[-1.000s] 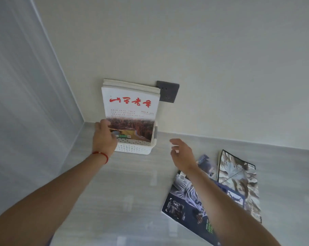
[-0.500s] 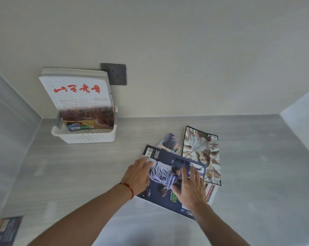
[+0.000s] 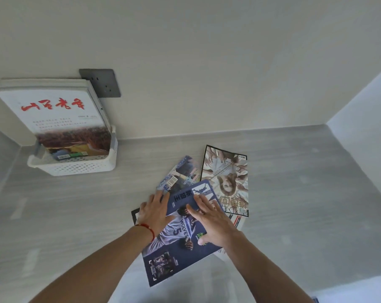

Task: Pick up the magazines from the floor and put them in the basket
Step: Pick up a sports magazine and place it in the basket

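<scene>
Nearest, both hands lie on the dark blue basketball magazine [image 3: 176,243] on the floor [image 3: 305,204]: the left hand [image 3: 155,212] flat at its 9 o'clock edge, the right hand [image 3: 213,221] flat on the cover, each grip wide with straight fingers. Beyond, at 12 and 1 o'clock, two more magazines [image 3: 226,178] lie overlapped. Farther, at 10 o'clock, the white basket [image 3: 80,166] against the wall holds upright magazines [image 3: 54,110], below a grey wall socket [image 3: 105,83].

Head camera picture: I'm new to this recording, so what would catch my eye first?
Both hands, left hand and right hand, lie flat on a dark blue basketball magazine on the floor, atop a spread of others. To the upper left, a white basket against the wall holds a magazine with red lettering standing upright.
</scene>
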A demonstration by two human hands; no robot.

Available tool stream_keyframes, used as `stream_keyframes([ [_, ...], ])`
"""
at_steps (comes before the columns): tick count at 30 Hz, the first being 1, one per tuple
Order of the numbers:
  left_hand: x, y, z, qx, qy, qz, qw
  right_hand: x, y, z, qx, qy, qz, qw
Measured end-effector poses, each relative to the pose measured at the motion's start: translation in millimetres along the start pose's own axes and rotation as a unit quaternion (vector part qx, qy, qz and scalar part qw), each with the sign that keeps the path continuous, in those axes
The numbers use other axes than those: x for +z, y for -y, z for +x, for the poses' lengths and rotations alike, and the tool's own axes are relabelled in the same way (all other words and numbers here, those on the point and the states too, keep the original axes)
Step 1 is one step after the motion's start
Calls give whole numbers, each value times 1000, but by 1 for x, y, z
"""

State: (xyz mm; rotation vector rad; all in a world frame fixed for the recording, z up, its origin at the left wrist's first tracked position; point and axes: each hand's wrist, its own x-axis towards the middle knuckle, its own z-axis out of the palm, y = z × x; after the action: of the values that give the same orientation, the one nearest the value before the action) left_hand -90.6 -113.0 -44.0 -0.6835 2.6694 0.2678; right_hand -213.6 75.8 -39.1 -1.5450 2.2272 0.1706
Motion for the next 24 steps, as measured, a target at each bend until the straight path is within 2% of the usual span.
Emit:
stream_keyframes([
  [3,3,4,-13,-54,-27,-24,998,2,9,2,14,-32,-23,999],
  [6,0,25,-26,-58,-17,-141,988,14,20,-6,45,-67,2,997],
  [12,-6,66,-68,-82,-115,-264,954,41,45,-25,155,-140,106,972],
  [16,-19,95,-96,-142,-180,-410,883,38,68,-16,153,-156,196,956],
  [18,-25,111,-108,-172,-204,-487,832,31,84,-8,122,-145,280,941],
  [21,-31,138,-123,-204,-229,-602,737,7,111,7,74,-115,475,869],
  [24,-30,165,-137,-221,-231,-657,682,-21,133,24,97,-92,596,792],
])
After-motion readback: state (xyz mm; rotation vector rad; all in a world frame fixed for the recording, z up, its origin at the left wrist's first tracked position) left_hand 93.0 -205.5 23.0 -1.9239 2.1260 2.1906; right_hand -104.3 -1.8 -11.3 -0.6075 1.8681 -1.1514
